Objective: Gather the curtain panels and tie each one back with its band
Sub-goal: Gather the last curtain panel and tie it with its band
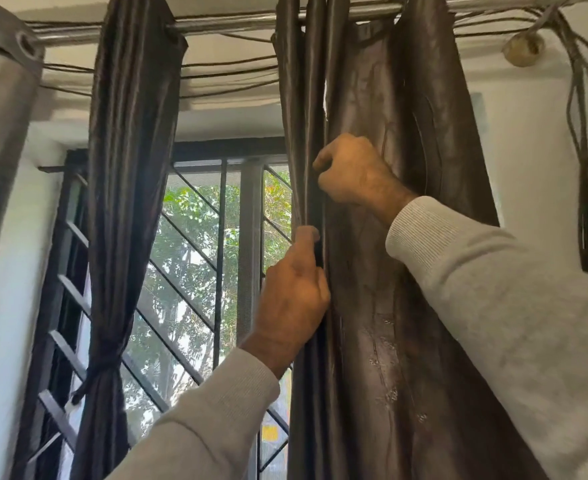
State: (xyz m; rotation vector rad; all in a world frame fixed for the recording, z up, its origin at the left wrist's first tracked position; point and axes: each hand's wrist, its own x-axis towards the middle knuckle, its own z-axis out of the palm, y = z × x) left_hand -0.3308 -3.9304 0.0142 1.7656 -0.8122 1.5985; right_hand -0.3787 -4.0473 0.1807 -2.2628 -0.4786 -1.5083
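Observation:
Dark brown satin curtain panels hang from a metal rod (237, 22). The middle panel (129, 168) is gathered and tied with its band (103, 358) low down. The right panel (389, 237) hangs loose in folds. My left hand (292, 296) pinches the inner folds of the right panel at its left edge. Higher up, my right hand (351, 171) grips the same folds with curled fingers. No band for the right panel shows. A grey panel (1, 116) hangs at the far left.
Behind the curtains is a window with a black metal grille (195, 258) and a mesh screen. Dark cables (587, 150) run along the rod and hang down the white wall at the right. A round wall fitting (523, 48) sits near the top right.

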